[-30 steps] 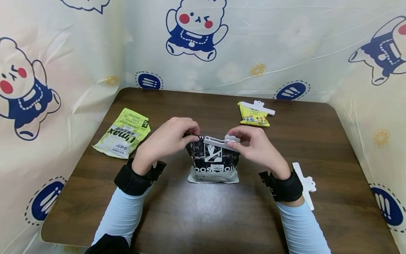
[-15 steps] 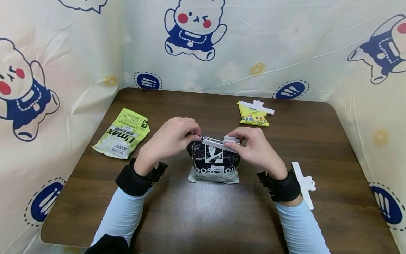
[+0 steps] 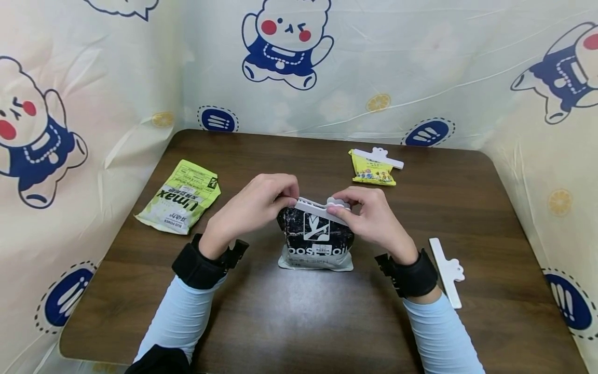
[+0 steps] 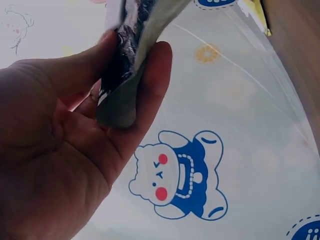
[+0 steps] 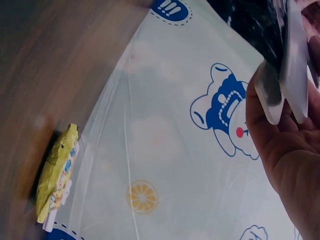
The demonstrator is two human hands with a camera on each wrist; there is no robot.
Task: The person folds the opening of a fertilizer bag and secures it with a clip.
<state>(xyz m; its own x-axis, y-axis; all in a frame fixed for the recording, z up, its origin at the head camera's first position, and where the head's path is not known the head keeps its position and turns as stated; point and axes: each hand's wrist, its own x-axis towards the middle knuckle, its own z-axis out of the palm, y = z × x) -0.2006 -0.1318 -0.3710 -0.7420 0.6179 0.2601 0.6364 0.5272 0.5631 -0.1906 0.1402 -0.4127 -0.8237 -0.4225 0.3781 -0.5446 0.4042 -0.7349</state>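
A black and grey pouch (image 3: 316,244) stands upright in the middle of the table in the head view. At its top left corner my left hand (image 3: 261,203) pinches the folded edge between thumb and fingers; the left wrist view shows this pouch corner (image 4: 120,97) in the grip. My right hand (image 3: 374,214) holds a white bag clip (image 3: 314,209) by its scalloped handle along the pouch's top edge. From the right wrist, the two bars of the clip (image 5: 295,70) appear apart at their ends, with dark pouch film between them. My right fingers partly hide the handle.
A lime-green pouch (image 3: 182,200) lies at the left of the brown table (image 3: 299,322). At the back right lies a small yellow packet (image 3: 372,170) with a white clip (image 3: 379,157) across its top. Another white clip (image 3: 448,272) lies beside my right wrist.
The clip has shifted slightly left and up along the pouch's top edge, towards my left fingers. My right hand has moved a little left with it; the left hand keeps its pinch.
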